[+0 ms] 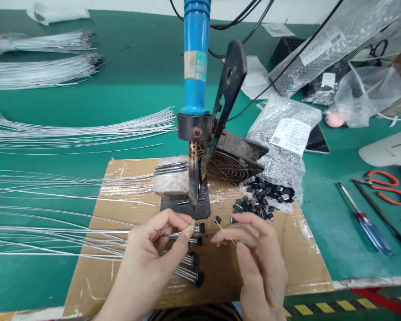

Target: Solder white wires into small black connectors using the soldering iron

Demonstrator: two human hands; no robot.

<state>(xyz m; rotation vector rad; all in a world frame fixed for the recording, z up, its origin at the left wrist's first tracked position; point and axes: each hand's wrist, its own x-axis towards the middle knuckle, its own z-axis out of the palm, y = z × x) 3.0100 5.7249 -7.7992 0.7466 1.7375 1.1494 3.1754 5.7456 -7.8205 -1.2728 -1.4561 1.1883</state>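
My left hand (157, 249) is closed in a pinch in front of the soldering iron. A white wire (113, 231) runs into it from the left, and a small pale tip shows at the fingertips. Under and beside this hand lie wires ending in black connectors (198, 279). My right hand (262, 258) is curled, with a thin strand like solder wire (225, 232) held at the thumb and fingers. Its index fingertip is near a small black piece (233, 220); another black piece (218, 220) is at the strand's far end, and I cannot tell if they touch.
The blue-handled soldering iron (195, 98) points down from a black stand (229, 84), above the cardboard (300, 249). Behind are a fan (235, 162) and loose black parts (254, 207) by a plastic bag (280, 133). A screwdriver (370, 229) and scissors (392, 196) lie right; wire bundles (87, 129) left.
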